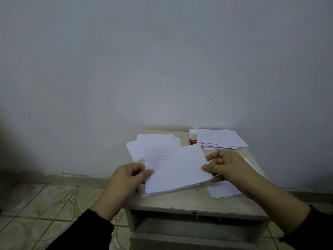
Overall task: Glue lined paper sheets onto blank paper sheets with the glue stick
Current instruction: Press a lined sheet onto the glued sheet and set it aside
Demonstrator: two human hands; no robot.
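Item: lined paper sheet (177, 170), held just above the surface (189, 199) between both hands, its ruled face up and tilted slightly. Left hand (126, 179): thumb lies on top of the sheet's left edge, fingers (134, 170) curled beneath it, pinching the paper. Right hand (227, 168): thumb presses the sheet's right edge from above, fingers curled, pinching the same sheet at that edge. Beneath the held sheet, below both sets of fingers: a further sheet (171, 191) lying flat on the surface, its edge showing along the bottom. Under the right hand: another lined sheet (225, 190), flat on the surface. Beyond the left fingers: loose stack of blank sheets (153, 143). Beyond the right fingers: second stack of sheets (219, 139), fanned. Glue stick (193, 137), red body with white cap, stands upright between the two stacks, just past the held sheet's far edge. Sleeves: dark, both arms. Floor (45, 204): tiled, left of the surface.
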